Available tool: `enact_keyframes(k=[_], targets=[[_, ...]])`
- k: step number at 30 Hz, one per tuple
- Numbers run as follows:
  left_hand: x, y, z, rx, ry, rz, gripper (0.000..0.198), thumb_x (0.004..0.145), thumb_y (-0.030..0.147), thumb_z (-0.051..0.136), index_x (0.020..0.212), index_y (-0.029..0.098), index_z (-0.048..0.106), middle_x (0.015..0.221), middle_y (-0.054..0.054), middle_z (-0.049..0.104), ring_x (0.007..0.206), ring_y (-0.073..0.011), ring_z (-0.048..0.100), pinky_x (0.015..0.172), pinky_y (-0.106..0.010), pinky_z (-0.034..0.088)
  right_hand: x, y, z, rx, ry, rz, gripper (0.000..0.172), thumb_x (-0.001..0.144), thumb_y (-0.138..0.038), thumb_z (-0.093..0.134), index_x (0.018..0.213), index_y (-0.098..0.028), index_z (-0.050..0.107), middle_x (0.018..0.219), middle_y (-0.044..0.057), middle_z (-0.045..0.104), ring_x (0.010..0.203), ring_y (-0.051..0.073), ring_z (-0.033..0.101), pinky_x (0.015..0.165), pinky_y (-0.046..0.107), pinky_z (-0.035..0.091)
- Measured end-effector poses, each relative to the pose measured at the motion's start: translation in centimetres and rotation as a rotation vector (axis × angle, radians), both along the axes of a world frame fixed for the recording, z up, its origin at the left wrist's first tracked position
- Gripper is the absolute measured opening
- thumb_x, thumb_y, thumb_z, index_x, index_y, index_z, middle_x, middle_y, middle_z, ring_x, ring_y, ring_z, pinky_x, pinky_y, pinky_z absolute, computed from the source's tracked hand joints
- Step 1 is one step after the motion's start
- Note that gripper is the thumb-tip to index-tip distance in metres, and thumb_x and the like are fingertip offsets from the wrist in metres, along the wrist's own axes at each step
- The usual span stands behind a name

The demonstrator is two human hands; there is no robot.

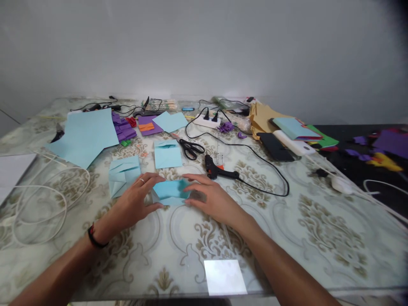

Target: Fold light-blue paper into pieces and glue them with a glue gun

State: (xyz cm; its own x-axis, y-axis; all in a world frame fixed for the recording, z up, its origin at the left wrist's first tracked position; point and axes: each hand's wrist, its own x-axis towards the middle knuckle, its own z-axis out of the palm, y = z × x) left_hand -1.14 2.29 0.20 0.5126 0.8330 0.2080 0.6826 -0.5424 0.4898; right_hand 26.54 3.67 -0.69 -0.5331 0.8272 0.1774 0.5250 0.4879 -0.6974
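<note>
— Head view, and closest to us, short of the grip, a pale white square (225, 276) shows on the patterned glass table (318, 238). Where's the action?

— Dead centre! Left hand (135, 204) and right hand (212, 199) lie flat, fingers stretched out, pinning a light-blue paper piece (170, 190) from either side. They're pressing on it, not clasped round it. The piece lies on the table between them, partly folded by the look of it.

— How far along, would you say?

— My reading: two folded blue pieces are done. One (123, 175) sits just beyond-left of the grip, the other (167, 154) straight beyond it. The one under the fingers looks midway through its creases.

— And what's left?

— Plenty, I'd judge. Beyond-right of the grip, the glue gun (219, 171) and scissors (190, 148) lie untouched. Far beyond-left, a large blue sheet (86, 136) lies flat and unfolded beside purple strips (124, 129).
</note>
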Motion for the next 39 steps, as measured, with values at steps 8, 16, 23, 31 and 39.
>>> enact_keyframes(k=[8,16,23,31,39], targets=[[-0.4,-0.3,-0.1,-0.085,-0.009,-0.034,0.056,0.09,0.023,0.075,0.139,0.027,0.049,0.143,-0.011,0.05,0.13,-0.0288,0.058,0.106,-0.046,0.055,0.0,0.0,-0.4,0.038,0.017,-0.003,0.017,0.084,-0.016,0.082,0.098,-0.022,0.075,0.132,0.01,0.067,0.124,0.027,0.062,0.109,0.047,0.049],[0.0,-0.5,-0.2,-0.086,-0.028,-0.027,0.059,0.089,0.021,0.076,0.14,0.027,0.047,0.141,-0.011,0.053,0.129,-0.0283,0.059,0.108,-0.048,0.054,-0.2,-0.3,-0.3,-0.03,0.071,0.047,0.028,0.087,-0.016,0.079,0.112,-0.025,0.073,0.131,0.009,0.063,0.123,0.024,0.063,0.109,0.044,0.05],[0.1,-0.5,-1.3,-0.083,-0.071,-0.06,0.058,0.092,0.025,0.072,0.143,0.029,0.046,0.145,-0.011,0.052,0.136,-0.0281,0.054,0.108,-0.048,0.055,-0.8,-0.8,0.2,-0.107,0.083,0.065,0.057,0.088,-0.011,0.075,0.139,-0.03,0.058,0.134,0.008,0.063,0.125,0.024,0.062,0.108,0.045,0.051],[0.7,-0.7,-1.9,0.033,-0.006,-0.057,0.017,0.09,0.016,0.07,0.106,0.021,0.068,0.131,-0.012,0.066,0.123,-0.0292,0.062,0.105,-0.051,0.055,-1.2,-0.9,-0.6,0.003,0.05,0.104,0.016,0.091,-0.018,0.074,0.106,-0.024,0.072,0.126,0.009,0.066,0.121,0.025,0.062,0.106,0.045,0.051],[0.6,-0.7,-2.2,0.061,0.022,-0.074,0.02,0.092,0.018,0.07,0.112,0.022,0.069,0.133,-0.011,0.067,0.125,-0.0286,0.061,0.107,-0.052,0.054,-1.4,-1.3,-0.7,0.007,-0.01,0.13,0.016,0.093,-0.018,0.071,0.108,-0.021,0.075,0.129,0.01,0.064,0.118,0.026,0.059,0.106,0.045,0.052]])
